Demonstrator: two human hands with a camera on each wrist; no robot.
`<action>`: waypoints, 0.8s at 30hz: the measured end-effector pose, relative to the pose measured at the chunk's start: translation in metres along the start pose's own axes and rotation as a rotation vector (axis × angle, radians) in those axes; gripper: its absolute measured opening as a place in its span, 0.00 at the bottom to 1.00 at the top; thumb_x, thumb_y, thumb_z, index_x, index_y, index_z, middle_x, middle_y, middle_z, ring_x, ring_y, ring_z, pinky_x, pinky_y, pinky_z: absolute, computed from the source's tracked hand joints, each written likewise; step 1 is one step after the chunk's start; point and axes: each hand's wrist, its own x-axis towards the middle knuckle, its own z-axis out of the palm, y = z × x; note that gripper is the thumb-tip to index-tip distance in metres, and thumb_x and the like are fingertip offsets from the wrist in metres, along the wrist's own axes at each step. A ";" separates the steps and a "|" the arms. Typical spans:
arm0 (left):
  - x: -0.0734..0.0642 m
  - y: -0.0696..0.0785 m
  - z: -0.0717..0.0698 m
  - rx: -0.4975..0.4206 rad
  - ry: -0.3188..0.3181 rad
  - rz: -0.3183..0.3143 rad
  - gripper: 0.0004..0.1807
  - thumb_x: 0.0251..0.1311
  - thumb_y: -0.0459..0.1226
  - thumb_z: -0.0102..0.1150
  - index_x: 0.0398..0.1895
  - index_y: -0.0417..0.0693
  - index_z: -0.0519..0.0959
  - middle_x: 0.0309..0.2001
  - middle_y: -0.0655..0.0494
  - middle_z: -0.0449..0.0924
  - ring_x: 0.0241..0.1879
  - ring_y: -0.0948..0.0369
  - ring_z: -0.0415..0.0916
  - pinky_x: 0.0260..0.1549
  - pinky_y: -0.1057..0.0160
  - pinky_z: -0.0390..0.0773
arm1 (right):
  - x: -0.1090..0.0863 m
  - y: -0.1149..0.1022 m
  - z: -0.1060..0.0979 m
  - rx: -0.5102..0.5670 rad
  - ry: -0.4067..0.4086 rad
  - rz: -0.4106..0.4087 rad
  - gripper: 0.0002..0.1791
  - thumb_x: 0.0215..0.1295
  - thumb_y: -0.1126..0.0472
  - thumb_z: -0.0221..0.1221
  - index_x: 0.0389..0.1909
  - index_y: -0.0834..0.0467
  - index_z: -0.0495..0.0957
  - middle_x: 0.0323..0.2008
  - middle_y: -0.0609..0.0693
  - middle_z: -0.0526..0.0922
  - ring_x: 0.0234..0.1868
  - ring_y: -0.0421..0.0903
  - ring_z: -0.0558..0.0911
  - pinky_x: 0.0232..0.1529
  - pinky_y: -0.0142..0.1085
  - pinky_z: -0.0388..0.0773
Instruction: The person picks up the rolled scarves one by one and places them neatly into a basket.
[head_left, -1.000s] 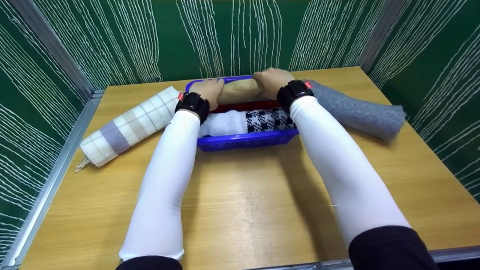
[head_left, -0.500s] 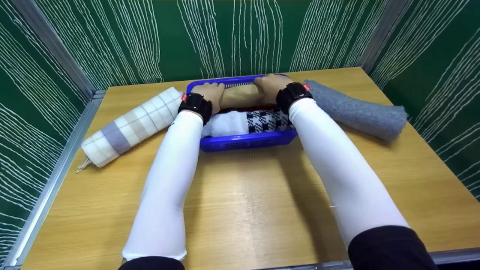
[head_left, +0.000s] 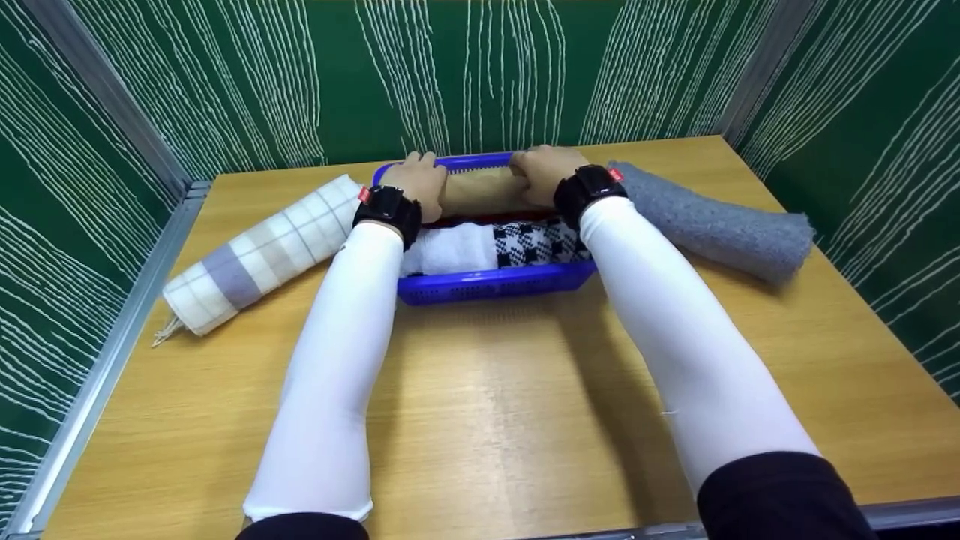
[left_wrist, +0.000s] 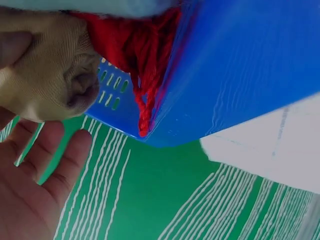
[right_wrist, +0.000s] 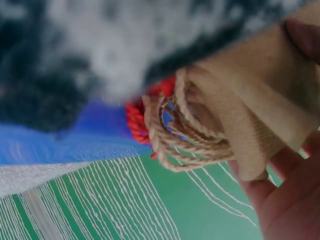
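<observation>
A rolled tan scarf (head_left: 484, 191) lies along the back of a blue plastic basket (head_left: 495, 283). My right hand (head_left: 549, 174) grips its right end, where twisted fringe (right_wrist: 192, 162) hangs out in the right wrist view. At the other end is my left hand (head_left: 414, 185); in the left wrist view its thumb rests on the roll while the fingers stand fairly straight beyond it. In front of the tan roll shows a red scarf (left_wrist: 131, 42) with braided tassels, mostly hidden. A white and black houndstooth scarf roll (head_left: 521, 244) fills the basket's front.
To the left of the basket lies a white checked scarf roll (head_left: 262, 259) with fringe. A grey scarf roll (head_left: 727, 225) sits to the right. Everything stands on a wooden table (head_left: 487, 420), enclosed by green walls (head_left: 495, 67) with white lines.
The tan scarf has come down slightly into the basket with both hands. My left hand's fingers have lifted and straightened, while the right keeps its hold. The other rolls have not moved.
</observation>
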 end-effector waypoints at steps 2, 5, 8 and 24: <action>0.001 0.000 0.000 -0.011 0.004 0.008 0.28 0.66 0.38 0.63 0.68 0.37 0.77 0.71 0.38 0.73 0.73 0.40 0.69 0.70 0.39 0.77 | 0.001 0.001 0.000 -0.021 0.021 0.002 0.24 0.71 0.65 0.63 0.66 0.65 0.79 0.62 0.67 0.85 0.62 0.67 0.84 0.68 0.60 0.80; 0.001 0.000 0.000 -0.018 0.006 0.017 0.27 0.67 0.36 0.61 0.69 0.36 0.76 0.72 0.38 0.74 0.73 0.39 0.70 0.72 0.40 0.75 | 0.003 0.002 0.001 -0.053 0.056 0.003 0.23 0.73 0.62 0.62 0.66 0.64 0.80 0.61 0.67 0.86 0.61 0.66 0.86 0.66 0.60 0.81; 0.002 0.000 0.001 -0.018 -0.005 0.010 0.27 0.69 0.36 0.59 0.71 0.38 0.76 0.74 0.38 0.71 0.74 0.39 0.67 0.70 0.39 0.76 | 0.001 -0.001 0.000 -0.067 0.097 0.006 0.20 0.75 0.61 0.59 0.63 0.63 0.83 0.58 0.65 0.89 0.57 0.66 0.87 0.65 0.61 0.81; 0.004 -0.001 0.002 -0.037 -0.021 0.009 0.28 0.71 0.36 0.57 0.73 0.39 0.76 0.76 0.39 0.70 0.76 0.40 0.67 0.73 0.37 0.74 | -0.003 -0.009 -0.008 0.052 0.144 0.058 0.16 0.76 0.65 0.57 0.58 0.67 0.82 0.56 0.68 0.88 0.56 0.67 0.86 0.64 0.59 0.82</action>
